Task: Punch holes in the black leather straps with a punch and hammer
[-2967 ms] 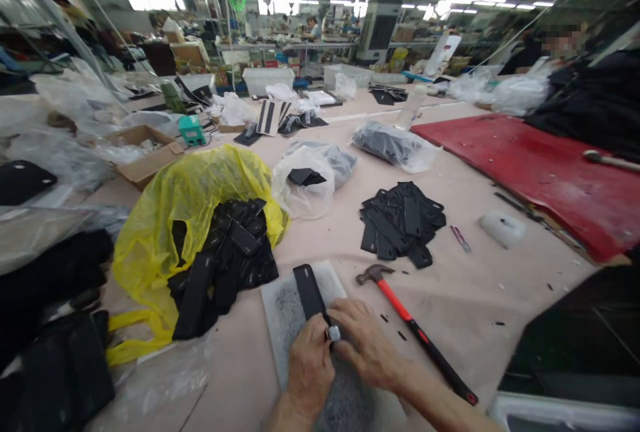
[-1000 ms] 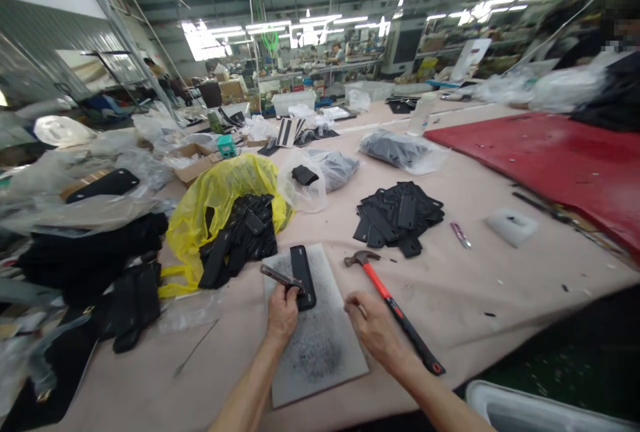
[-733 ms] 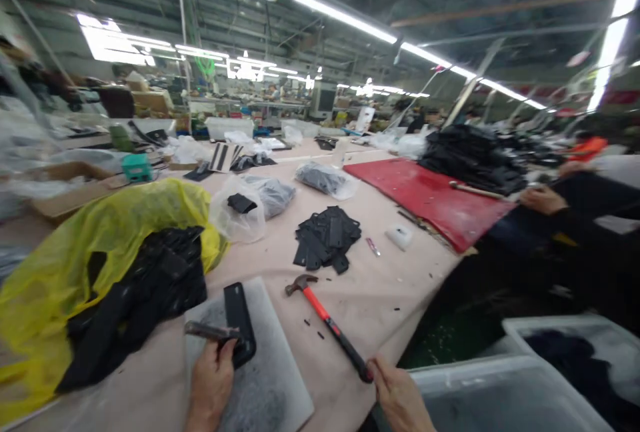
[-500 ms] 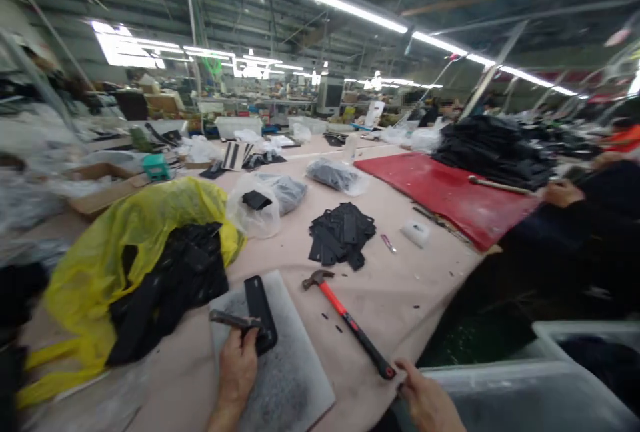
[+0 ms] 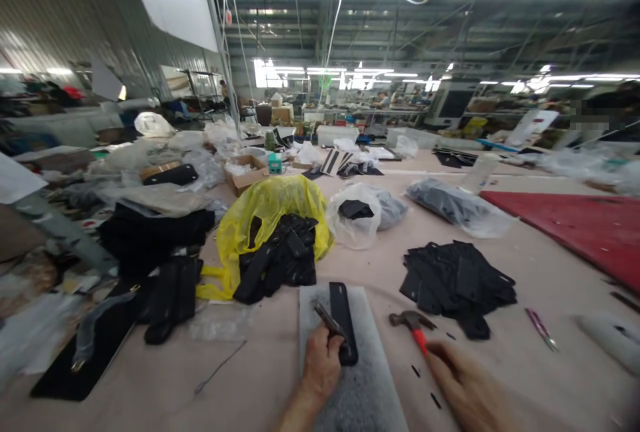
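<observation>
My left hand [image 5: 321,364] is closed around a dark metal bar-like tool [image 5: 327,317], its exact kind unclear. The tool is tilted over a long black strap-like piece [image 5: 345,325] with rounded ends, which lies on a grey-white board [image 5: 367,379]. To the right, a claw hammer [image 5: 414,323] with a red and black handle lies on the table. My right hand [image 5: 465,382] is over its handle, fingertips at the red part; blur and angle hide whether they grip it. Beyond the hammer is a pile of flat black pieces [image 5: 457,279].
A yellow plastic bag [image 5: 280,195] spills black pieces left of the board. Clear bags [image 5: 460,209] stand behind, and a red sheet [image 5: 565,225] covers the right side. Small snips [image 5: 540,329] and a white roll-like item [image 5: 607,339] lie at right.
The view has swung left. My right hand has moved from the end of the hammer's handle up towards its head. My left hand still holds the tool over the black piece, now tilted more steeply.
</observation>
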The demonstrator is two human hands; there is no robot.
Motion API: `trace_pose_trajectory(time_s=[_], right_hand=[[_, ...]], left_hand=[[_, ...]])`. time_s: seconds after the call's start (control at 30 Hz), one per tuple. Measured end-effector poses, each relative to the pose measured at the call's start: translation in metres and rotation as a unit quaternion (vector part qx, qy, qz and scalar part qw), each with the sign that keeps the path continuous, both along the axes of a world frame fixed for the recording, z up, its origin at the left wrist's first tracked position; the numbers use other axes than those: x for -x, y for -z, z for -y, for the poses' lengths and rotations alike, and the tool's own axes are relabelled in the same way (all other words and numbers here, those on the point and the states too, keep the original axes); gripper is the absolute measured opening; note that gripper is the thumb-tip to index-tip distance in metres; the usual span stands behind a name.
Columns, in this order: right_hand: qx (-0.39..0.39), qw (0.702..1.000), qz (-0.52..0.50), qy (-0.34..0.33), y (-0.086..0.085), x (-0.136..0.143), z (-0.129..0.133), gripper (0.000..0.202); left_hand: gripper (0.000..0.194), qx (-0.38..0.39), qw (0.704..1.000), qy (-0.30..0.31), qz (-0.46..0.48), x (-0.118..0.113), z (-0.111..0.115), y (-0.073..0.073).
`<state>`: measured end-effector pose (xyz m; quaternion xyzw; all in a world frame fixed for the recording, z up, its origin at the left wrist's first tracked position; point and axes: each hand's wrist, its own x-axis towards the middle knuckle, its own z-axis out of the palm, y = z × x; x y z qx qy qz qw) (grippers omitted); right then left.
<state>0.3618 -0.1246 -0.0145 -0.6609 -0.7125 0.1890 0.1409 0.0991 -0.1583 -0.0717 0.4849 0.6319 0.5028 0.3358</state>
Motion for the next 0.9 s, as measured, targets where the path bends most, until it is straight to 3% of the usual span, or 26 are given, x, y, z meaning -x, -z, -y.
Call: trace_pose_trajectory(time_s=[0.07, 0.17, 0.23, 0.3, 0.43, 0.57, 0.7, 0.73, 0.8, 0.9], right_hand=[[-0.020, 0.998, -0.005, -0.059, -0.013, 0.068, -0.026, 0.032], [-0.053, 0.990, 0.066, -0.110, -0.012, 0.150, -0.046, 0.034], [-0.053, 0.988, 0.111, -0.092, -0.006, 0.180, -0.050, 0.039], [-0.039, 0.988, 0.132, -0.069, 0.000, 0.192, -0.049, 0.039], [0.022, 0.989, 0.121, -0.084, 0.014, 0.180, -0.054, 0.033], [0.037, 0.989, 0.130, -0.065, 0.028, 0.114, -0.087, 0.047], [-0.023, 0.975, 0.212, 0.060, 0.009, 0.026, -0.146, 0.048], [-0.045, 0.972, 0.227, 0.053, 0.000, 0.015, -0.159, 0.047], [-0.068, 0.961, 0.268, -0.003, -0.017, 0.020, -0.177, 0.036], [-0.048, 0.945, 0.307, -0.098, -0.025, 0.075, -0.181, 0.032]], left_hand=[[0.024, -0.013, 1.000, -0.008, 0.012, 0.001, 0.001, 0.000], [0.025, -0.024, 0.997, -0.075, 0.010, 0.006, 0.002, 0.004], [0.026, -0.012, 0.991, -0.132, 0.001, 0.009, 0.003, 0.007], [0.028, 0.004, 0.987, -0.160, 0.006, 0.012, 0.004, 0.007], [0.029, 0.012, 0.988, -0.151, 0.033, 0.012, 0.003, 0.003], [0.032, 0.047, 0.987, -0.145, 0.044, 0.009, 0.002, 0.008], [0.038, 0.054, 0.989, -0.131, 0.050, 0.005, 0.000, 0.023], [0.039, 0.052, 0.989, -0.129, 0.050, 0.004, -0.001, 0.025], [0.039, 0.052, 0.989, -0.128, 0.049, 0.003, -0.002, 0.028], [0.039, 0.049, 0.990, -0.125, 0.052, 0.003, -0.002, 0.026]])
